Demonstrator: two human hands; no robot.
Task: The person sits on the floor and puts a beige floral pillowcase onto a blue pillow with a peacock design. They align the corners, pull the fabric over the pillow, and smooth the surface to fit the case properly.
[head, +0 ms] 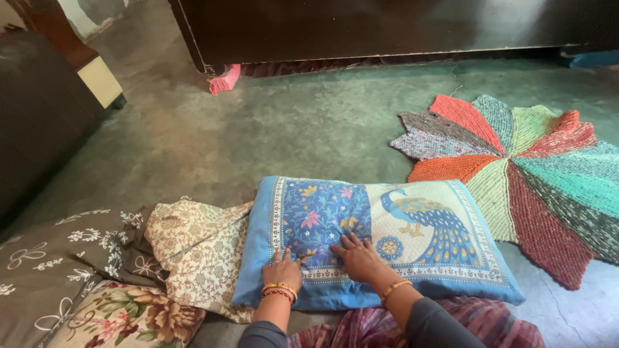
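Observation:
A blue pillow (412, 232) with a peacock and flower print lies on the floor in front of me. My left hand (282, 269) rests flat on its near left part, fingers apart, bangles on the wrist. Just to the right, my right hand (358, 256) presses palm-down on the floral panel, fingers spread. Neither hand grips anything. A crumpled beige patterned cloth (196, 248) lies against the pillow's left edge.
A grey floral cushion (45, 264) and a rose-print cushion (129, 316) lie at lower left. A round multicoloured knitted mat (535, 167) lies to the right on the green floor (290, 129). Dark furniture (387, 29) stands at the back, a dark sofa (32, 116) at left.

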